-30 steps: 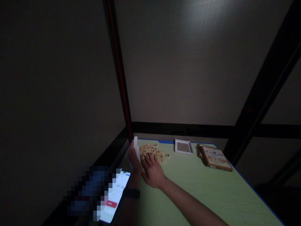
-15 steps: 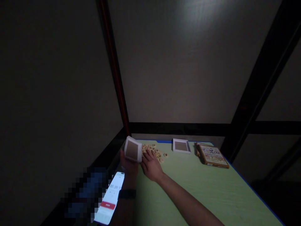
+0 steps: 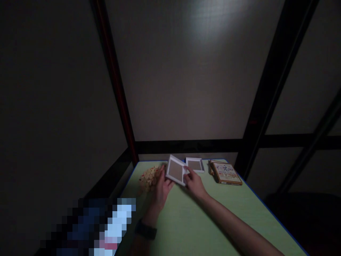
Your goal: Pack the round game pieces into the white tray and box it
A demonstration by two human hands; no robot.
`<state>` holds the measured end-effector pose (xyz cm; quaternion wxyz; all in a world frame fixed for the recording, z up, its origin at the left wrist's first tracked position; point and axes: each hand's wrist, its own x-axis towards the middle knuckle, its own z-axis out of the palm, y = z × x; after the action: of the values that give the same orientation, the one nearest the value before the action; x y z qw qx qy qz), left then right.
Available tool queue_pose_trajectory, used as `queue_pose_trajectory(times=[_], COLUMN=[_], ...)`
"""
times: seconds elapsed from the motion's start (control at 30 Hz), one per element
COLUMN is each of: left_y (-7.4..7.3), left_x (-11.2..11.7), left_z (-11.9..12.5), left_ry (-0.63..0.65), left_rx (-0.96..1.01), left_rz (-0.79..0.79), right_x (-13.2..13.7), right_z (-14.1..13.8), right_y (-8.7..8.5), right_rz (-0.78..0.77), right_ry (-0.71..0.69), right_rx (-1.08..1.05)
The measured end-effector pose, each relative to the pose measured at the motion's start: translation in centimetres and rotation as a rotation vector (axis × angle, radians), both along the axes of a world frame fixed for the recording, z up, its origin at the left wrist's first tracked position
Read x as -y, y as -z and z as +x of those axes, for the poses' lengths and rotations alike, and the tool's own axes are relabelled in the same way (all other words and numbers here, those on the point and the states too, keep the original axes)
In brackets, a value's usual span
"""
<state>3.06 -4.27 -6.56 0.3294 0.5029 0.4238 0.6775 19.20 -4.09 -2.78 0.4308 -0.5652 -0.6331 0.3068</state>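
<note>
A green table [image 3: 213, 220] bears a printed game box [image 3: 226, 173], well right of the fingers. The left hand [image 3: 163, 185] and right hand [image 3: 195, 183] grip opposite edges of a shallow white tray [image 3: 176, 170], propping it tilted, its brown inside empty. A second empty tray [image 3: 195, 164] lies flat beyond the right fingertips; loose wooden pieces [image 3: 148, 176] heap left of the left fingers.

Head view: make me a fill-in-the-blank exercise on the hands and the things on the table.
The left hand and right hand hold a tilted white-rimmed tray; a second tray lies flat on the ____ table.
The pile of wooden pieces lies to the ____ of the held tray.
The printed game box lies to the ____ of the second tray.
Missing: green, left, right.
</note>
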Motion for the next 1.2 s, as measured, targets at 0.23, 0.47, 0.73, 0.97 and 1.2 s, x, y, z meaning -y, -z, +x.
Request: queue_pose_trajectory(times=[0.23,0.47,0.73,0.97,1.2], left_y=[0.4,-1.3,-1.3,-1.9,-6.3], left_x=[2.3,4.8,5.9,6.8,7.7], left_z=[2.7,3.2,4.0,4.4,0.2], left_ry=[0.229,0.204,0.274,0.278,-0.173], left_rx=[-0.176,-0.623,-0.816,-0.994,-1.387], left_rz=[-0.218,0.004,0.027,0.048,-0.258], right_x=[-6.6,-5.9,1.9,0.7,1.7], right_z=[8.9,9.3,14.9,18.5,14.9], right_y=[-4.5,-4.1,-1.0,2.8,2.3], right_rz=[-0.07,-0.053,0.085,0.131,0.556], right_ry=[0.168,0.143,0.273,0.323,0.118], right_rx=[0.591,0.767,1.075,1.004,0.841])
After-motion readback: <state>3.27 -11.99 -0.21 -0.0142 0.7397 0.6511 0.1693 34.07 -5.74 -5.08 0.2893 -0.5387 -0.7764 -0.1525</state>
